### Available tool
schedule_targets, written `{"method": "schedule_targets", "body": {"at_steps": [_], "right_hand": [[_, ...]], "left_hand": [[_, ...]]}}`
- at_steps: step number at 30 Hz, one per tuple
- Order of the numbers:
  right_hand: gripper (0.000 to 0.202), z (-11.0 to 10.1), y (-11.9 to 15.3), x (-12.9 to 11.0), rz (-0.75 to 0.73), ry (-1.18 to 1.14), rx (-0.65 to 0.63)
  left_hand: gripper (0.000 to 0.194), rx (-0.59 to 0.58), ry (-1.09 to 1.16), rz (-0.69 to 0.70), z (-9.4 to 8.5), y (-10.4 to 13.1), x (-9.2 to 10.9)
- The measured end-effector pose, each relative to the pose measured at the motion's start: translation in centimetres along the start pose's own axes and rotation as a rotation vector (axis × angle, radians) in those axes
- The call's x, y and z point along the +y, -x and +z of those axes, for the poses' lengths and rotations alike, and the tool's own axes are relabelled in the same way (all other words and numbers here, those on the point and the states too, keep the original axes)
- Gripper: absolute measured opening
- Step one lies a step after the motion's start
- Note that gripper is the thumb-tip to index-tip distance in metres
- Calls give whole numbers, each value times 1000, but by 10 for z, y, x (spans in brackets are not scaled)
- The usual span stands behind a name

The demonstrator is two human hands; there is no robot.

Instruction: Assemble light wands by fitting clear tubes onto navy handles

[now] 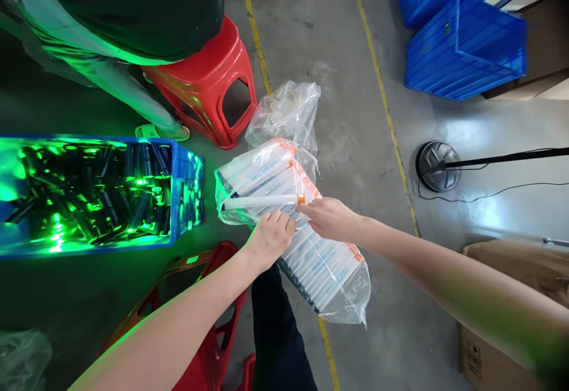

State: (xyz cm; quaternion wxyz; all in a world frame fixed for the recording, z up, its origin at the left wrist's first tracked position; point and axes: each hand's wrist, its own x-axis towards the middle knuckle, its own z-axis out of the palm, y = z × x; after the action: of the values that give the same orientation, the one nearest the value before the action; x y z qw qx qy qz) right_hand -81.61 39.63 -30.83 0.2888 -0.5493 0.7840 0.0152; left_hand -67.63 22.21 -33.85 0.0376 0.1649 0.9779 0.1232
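Observation:
A clear plastic bag (342, 314) lies in front of me, packed with rows of white tubes (331, 258) that have orange ends and printed blue lettering. One white tube with an orange cap (262, 201) lies across the top of the bag. My right hand (331, 218) is closed at the orange end of this tube, thumb and fingers pinched there. Just below the tube, my left hand (273, 234) rests on the bag with its fingers curled, seemingly gripping the plastic; the fingertips are hidden.
On the left is a blue crate (189, 195) of dark cylinders under green light. A person sits on a red stool (204, 77) at upper left. Another red stool (213, 332) stands below. Blue bins (464, 47), a round black base (438, 166) and cardboard boxes (489, 349) are on the right.

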Motion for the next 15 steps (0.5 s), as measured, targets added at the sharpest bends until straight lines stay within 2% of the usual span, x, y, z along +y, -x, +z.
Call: {"method": "schedule_targets", "body": {"at_steps": [3,5,7,11,13,15], "right_hand": [[67,-11,-16,6,130,-46,82],[77,-22,-23,5,187,-33,136],[71,-27,-22,-2,126,-13,142],[33,-10,3,-14,-230,-15,24],[23,3,23,-2,-274,-12,-13],[24,7,44,24,-227,-6,-16]], "left_hand": [[25,-96,76,33,-9,-2,-2],[27,-148,104,49,-15,0,-3],[27,-191,121,49,-20,0,-2],[27,-278,190,32,-33,-1,-3],[25,-335,291,52,-41,7,-9],[22,-397,399,70,-51,27,-21]]}}
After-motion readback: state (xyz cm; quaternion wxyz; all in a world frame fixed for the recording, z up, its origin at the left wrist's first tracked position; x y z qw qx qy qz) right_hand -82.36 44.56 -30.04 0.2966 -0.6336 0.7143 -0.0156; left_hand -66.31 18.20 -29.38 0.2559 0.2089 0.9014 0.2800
